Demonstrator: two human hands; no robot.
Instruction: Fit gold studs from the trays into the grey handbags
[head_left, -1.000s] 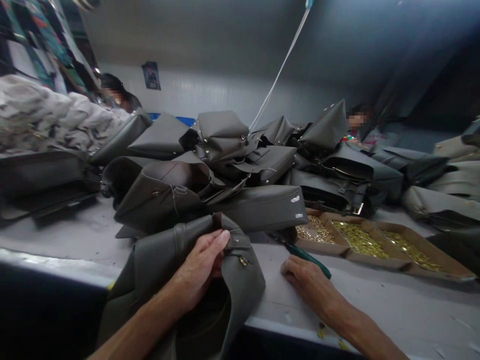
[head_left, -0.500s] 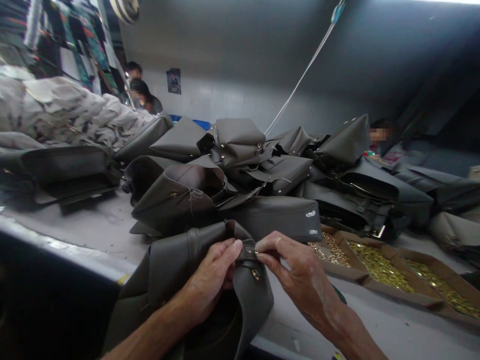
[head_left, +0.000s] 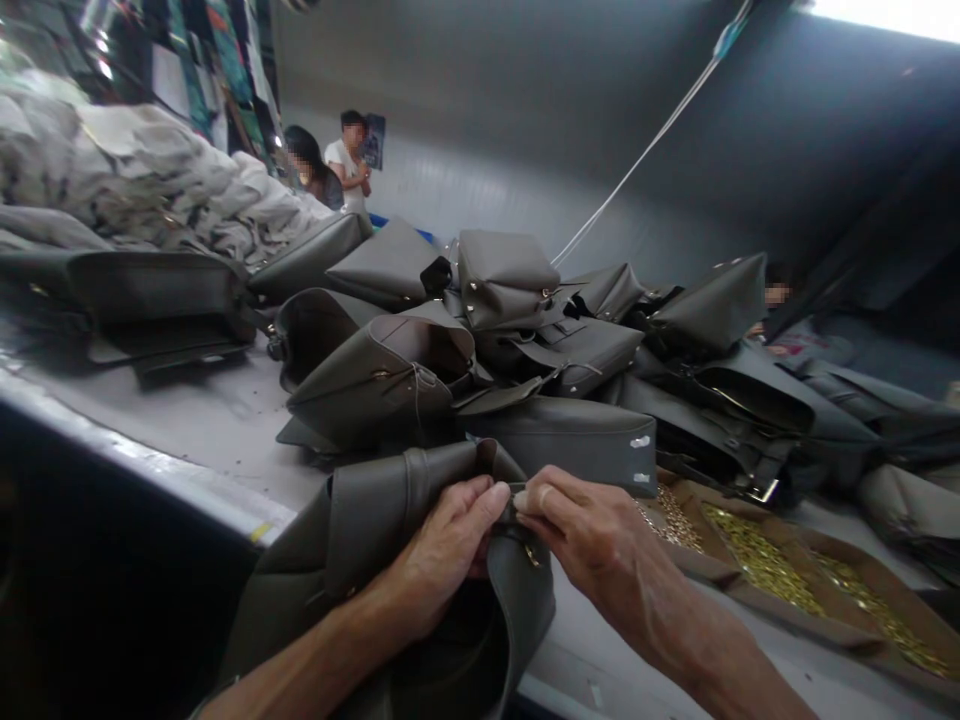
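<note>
A dark grey-green handbag (head_left: 375, 520) lies at the table's front edge with its mouth facing me. My left hand (head_left: 457, 530) grips the bag near its upper corner, thumb on top and fingers partly inside the opening. Close beside that thumb, my right hand (head_left: 574, 515) pinches at the bag's short strap; its fingertips cover whatever small part may be between them. A gold-coloured metal fitting (head_left: 532, 556) shows on the bag's side just below the right fingers.
Several similar bags (head_left: 555, 440) are heaped behind my hands. To the right, a divided brown tray (head_left: 735, 578) holds small gold-coloured metal pieces (head_left: 765, 560). A pile of pale cloth (head_left: 150, 180) rises at the left. A person (head_left: 349, 160) stands and others sit at the back.
My right fingers have closed in over the strap, hiding more of it. The view has shifted, so hands and bag appear slightly further right. A person at the back now stands more in view.
</note>
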